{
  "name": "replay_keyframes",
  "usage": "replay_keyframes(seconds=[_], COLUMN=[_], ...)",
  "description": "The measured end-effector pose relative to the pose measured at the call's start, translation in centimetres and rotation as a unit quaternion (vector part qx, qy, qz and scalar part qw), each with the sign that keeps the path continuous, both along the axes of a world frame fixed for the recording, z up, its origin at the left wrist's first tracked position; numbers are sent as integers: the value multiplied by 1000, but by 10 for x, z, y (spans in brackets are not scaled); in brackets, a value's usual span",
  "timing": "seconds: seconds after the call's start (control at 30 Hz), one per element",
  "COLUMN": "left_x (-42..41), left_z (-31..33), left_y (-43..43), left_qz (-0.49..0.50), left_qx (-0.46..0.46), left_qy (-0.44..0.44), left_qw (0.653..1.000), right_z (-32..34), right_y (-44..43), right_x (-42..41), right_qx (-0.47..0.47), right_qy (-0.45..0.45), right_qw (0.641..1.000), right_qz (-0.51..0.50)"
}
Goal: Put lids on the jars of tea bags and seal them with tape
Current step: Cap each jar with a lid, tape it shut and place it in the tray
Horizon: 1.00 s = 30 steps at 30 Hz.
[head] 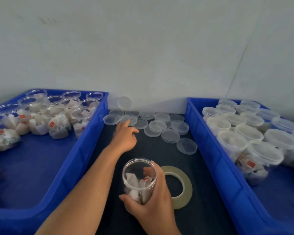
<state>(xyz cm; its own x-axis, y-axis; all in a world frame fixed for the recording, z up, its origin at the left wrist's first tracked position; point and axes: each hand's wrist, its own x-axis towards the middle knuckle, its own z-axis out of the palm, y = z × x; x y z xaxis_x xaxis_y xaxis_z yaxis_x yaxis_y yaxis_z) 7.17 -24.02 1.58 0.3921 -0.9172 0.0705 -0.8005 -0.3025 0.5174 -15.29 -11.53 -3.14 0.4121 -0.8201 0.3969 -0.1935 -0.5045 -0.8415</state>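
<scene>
- your left bin (85,150), blue, sits at the far left; a crowd of open jars (58,122) stuffed with tea bags fills its back and left side, none of them lidded.
- your left hand (126,138) reaches forward over the dark mat (153,153) between the two bins. its fingers are loosely spread, pinching nothing, and the index finger points at the nearest lid (131,119). the fingertip overlaps that lid's near edge, but you cannot tell whether it actually touches.
- the loose lids (157,125), clear and round, lie scattered and overlapping across the back of the mat. one more lid (124,102) leans against the wall behind them.
- the jar (134,180) you are working on is near the front of the mat, upright, its mouth open, with tea bags inside.
- your right hand (154,199) grips that jar from its right side, fingers wrapped round the body and the thumb curled across the lower front.
- the tape roll (187,185) lies flat on the mat just right of the jar, partly behind your right hand.
- your right bin (210,150), also blue, holds the lidded jars (248,133), packed close together at its back.
</scene>
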Motion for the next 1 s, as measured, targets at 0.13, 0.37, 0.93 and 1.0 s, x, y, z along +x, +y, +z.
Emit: replay_keyframes(seconds=[0.13, 0.37, 0.93, 1.0], left_x=[24, 27, -63, -74], left_z=[-12, -30, 60, 56], left_y=[-33, -31, 155, 159], left_qz=[-16, 20, -43, -40], left_qx=[138, 58, -193, -151], left_qy=[-124, -202, 255, 81], left_qw=[982, 978, 947, 984], right_z=[0, -1, 7, 9], right_y=[-4, -6, 6, 7], right_x=[2, 3, 1, 0], right_qx=[-6, -8, -7, -2], right_qy=[6, 3, 0, -8], right_qw=[1000, 1000, 1000, 1000], right_qz=[5, 7, 3, 6])
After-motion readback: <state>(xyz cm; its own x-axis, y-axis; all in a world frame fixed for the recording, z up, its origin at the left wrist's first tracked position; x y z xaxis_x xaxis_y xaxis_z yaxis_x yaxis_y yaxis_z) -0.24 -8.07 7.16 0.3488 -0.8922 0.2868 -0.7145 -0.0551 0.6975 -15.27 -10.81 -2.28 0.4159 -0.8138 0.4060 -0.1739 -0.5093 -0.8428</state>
